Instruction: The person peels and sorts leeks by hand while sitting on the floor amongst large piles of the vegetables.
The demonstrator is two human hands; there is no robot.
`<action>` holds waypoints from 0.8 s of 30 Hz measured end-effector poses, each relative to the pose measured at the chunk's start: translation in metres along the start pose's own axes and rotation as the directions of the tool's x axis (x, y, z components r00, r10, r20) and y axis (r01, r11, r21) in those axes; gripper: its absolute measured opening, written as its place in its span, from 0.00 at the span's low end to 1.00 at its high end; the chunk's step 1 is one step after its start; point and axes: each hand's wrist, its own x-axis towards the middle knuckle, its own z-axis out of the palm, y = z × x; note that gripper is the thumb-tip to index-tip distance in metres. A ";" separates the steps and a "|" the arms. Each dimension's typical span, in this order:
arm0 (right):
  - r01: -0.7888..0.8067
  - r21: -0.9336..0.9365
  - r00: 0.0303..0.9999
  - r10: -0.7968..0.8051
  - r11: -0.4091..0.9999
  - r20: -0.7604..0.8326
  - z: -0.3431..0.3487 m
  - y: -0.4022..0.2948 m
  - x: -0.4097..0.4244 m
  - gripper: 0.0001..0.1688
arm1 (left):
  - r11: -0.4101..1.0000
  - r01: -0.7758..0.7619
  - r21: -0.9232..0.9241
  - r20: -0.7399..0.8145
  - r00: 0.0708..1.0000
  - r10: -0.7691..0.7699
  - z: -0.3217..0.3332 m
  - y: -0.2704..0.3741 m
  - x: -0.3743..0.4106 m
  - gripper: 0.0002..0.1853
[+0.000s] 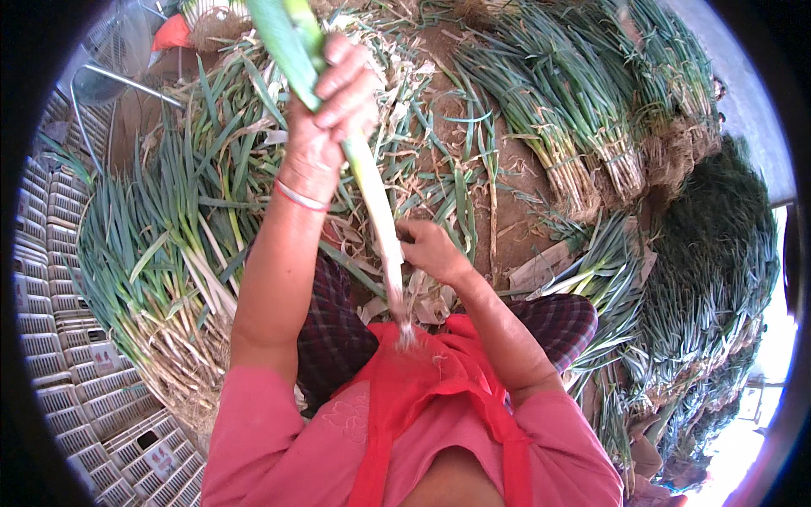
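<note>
My left hand (342, 95) is wrapped around the upper part of a large green onion (374, 184), where the green leaves meet the pale shaft. The onion slants down towards my lap, roots lowest and blurred over the red apron (405, 367). Beside the white shaft, my right hand (434, 250) has its fingers curled, with the fingertips at the shaft's edge. Whether they pinch a bit of its skin is hard to make out. Beyond my hands spreads a heap of stripped leaves and dry skins (405, 120) on the ground.
Untrimmed green onions (171, 279) are piled at my left, beside white plastic crates (95, 355). Tied onion bundles (570, 152) lie ahead on the right. Loose onions (602, 272) rest near my right knee, by a large dark stack of onions (703, 272). A metal-framed object (127, 82) stands upper left.
</note>
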 end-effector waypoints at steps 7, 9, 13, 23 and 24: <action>-0.412 -0.486 0.879 0.476 0.771 0.009 0.033 0.133 -0.092 0.22 | 0.929 -0.200 0.311 -0.161 0.952 0.259 0.019 0.071 -0.016 0.11; -0.410 -0.597 0.872 0.489 0.689 -0.034 0.023 0.147 -0.116 0.21 | 0.912 -0.232 0.337 -0.189 0.933 0.307 0.015 0.086 -0.018 0.12; -0.185 -0.077 0.971 0.169 0.980 -0.171 -0.021 0.136 -0.092 0.23 | 0.751 -0.271 0.602 -0.344 0.761 0.550 0.007 0.088 -0.021 0.23; 0.057 0.720 0.994 0.031 0.692 -0.108 -0.014 -0.037 -0.054 0.19 | 0.614 0.005 0.789 -0.570 0.378 0.730 -0.015 0.051 -0.020 0.22; 0.086 0.726 0.990 0.026 0.683 -0.142 -0.013 -0.048 -0.044 0.20 | 0.710 0.089 0.698 -0.696 0.318 0.644 -0.018 0.034 -0.018 0.21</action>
